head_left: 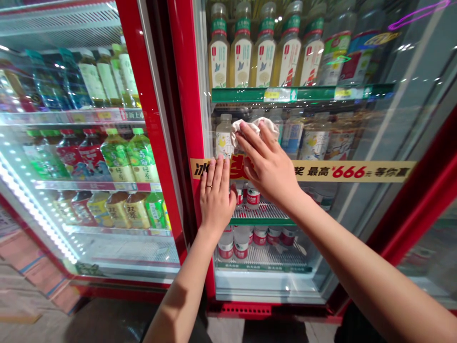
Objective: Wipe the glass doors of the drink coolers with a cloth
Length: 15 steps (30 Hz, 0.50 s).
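Observation:
My left hand (215, 193) lies flat with fingers stretched out on the glass door (357, 228) of a red drinks fridge, over a yellow banner sticker (353, 171). A ring sits on one finger. My right hand (266, 162) presses a crumpled white cloth (254, 126) against the same glass just above the banner, fingers extended over the cloth. Bottles stand on shelves behind the glass.
A second red fridge (89, 143) with lit shelves of green and red bottles stands to the left. The red door frame (185, 95) runs between the two. Tea bottles (264, 52) fill the top shelf. Pavement lies at the bottom left.

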### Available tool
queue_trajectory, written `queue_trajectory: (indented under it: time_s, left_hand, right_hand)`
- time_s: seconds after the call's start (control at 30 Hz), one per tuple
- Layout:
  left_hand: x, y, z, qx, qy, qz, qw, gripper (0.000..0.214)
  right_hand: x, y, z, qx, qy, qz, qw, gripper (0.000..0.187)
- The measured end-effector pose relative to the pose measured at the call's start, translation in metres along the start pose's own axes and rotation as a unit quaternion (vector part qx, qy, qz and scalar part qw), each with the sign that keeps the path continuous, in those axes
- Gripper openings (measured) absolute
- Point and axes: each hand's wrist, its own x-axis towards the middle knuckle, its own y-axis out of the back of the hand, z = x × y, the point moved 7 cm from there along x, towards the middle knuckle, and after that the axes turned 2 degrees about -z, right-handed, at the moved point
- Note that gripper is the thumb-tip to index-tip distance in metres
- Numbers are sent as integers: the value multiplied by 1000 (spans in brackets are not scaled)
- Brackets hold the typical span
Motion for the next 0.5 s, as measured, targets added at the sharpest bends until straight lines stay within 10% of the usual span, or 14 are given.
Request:
queue_trajectory:
  time_s: [0.5]
  left_hand:
    - [-1, 0, -3, -3, 5, 44, 999, 85]
  right_hand:
    - [-1, -6, -9, 1, 12, 0, 1000, 70]
